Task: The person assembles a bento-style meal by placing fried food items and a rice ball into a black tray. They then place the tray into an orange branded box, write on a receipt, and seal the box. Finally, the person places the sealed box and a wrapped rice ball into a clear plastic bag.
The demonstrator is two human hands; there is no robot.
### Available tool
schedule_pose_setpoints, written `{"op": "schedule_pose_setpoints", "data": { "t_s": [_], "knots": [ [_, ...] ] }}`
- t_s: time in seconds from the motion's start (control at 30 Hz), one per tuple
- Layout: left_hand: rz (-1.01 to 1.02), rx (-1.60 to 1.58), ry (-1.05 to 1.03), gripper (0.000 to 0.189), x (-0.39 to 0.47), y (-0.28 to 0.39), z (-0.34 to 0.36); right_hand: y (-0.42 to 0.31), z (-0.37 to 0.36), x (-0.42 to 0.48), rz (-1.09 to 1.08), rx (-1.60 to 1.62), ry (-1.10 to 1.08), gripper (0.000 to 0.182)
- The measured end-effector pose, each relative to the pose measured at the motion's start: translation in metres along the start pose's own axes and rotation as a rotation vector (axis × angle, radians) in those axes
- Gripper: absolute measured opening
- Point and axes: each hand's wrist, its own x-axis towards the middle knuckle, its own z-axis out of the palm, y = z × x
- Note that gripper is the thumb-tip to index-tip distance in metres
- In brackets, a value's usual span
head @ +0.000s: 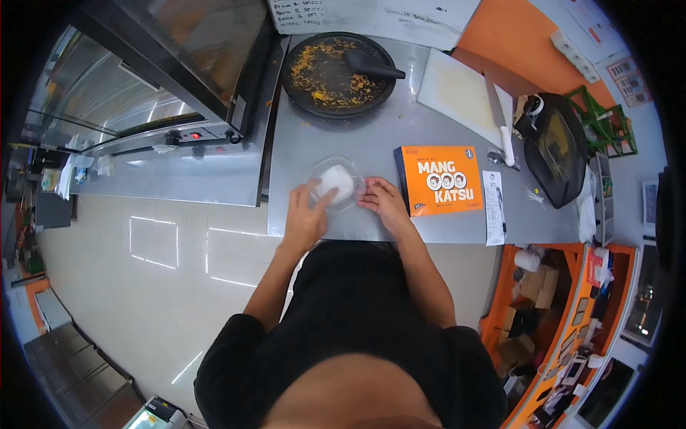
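A clear plastic bag or film [351, 164] lies on the steel counter in front of me, with a mound of white powder or grains [336, 183] on or inside it. My left hand [306, 217] is over its left side, fingers spread, fingertips at the white mound. At the right edge of the plastic, my right hand [383, 202] has its thumb and fingertips on the film; it seems to pinch it. An orange printed box [445, 179] stands just right of my right hand.
Behind lies a dark stone mortar [321, 107] with orange residue and a pestle [367, 64]. A white cutting board [455, 91] bears a knife [498, 110]. A receipt [493, 206] with a pen lies right of the box. A glass-fronted heated cabinet [177, 120] stands left.
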Motion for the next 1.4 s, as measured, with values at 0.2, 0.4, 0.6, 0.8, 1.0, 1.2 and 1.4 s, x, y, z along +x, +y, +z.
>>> {"op": "schedule_pose_setpoints", "data": {
  "t_s": [0.2, 0.4, 0.6, 0.8, 1.0, 1.2, 1.4],
  "knots": [
    [-0.09, -0.039, -0.121, 0.06, -0.015, 0.015, 0.0, 0.005, 0.001, -0.01, -0.085, -0.155, -0.062, 0.031],
    [-0.2, -0.109, -0.032, 0.056, -0.024, 0.024, 0.005, 0.012, 0.0, -0.002, 0.0, -0.133, 0.04, 0.02],
    [-1.129, -1.152, 0.148, 0.025, -0.044, 0.065, 0.043, 0.009, 0.004, 0.003, 0.007, -0.358, 0.061, 0.016],
    [-1.447, -1.757, 0.272, 0.019, -0.017, 0.076, 0.084, 0.028, -0.014, 0.014, -0.121, -0.661, -0.021, 0.016],
    [-1.438, -1.78, 0.382, 0.014, -0.006, 0.082, 0.103, 0.006, -0.021, 0.0, -0.069, -0.554, -0.107, 0.025],
    [-1.384, -1.442, 0.485, 0.015, -0.015, 0.077, 0.12, -0.101, -0.096, -0.025, -0.562, -0.649, -0.064, 0.028],
    [-1.303, -1.321, 0.541, 0.018, -0.005, 0.099, 0.118, -0.309, -0.364, 0.046, -0.801, -1.083, 1.197, 0.042]
  ]
}}
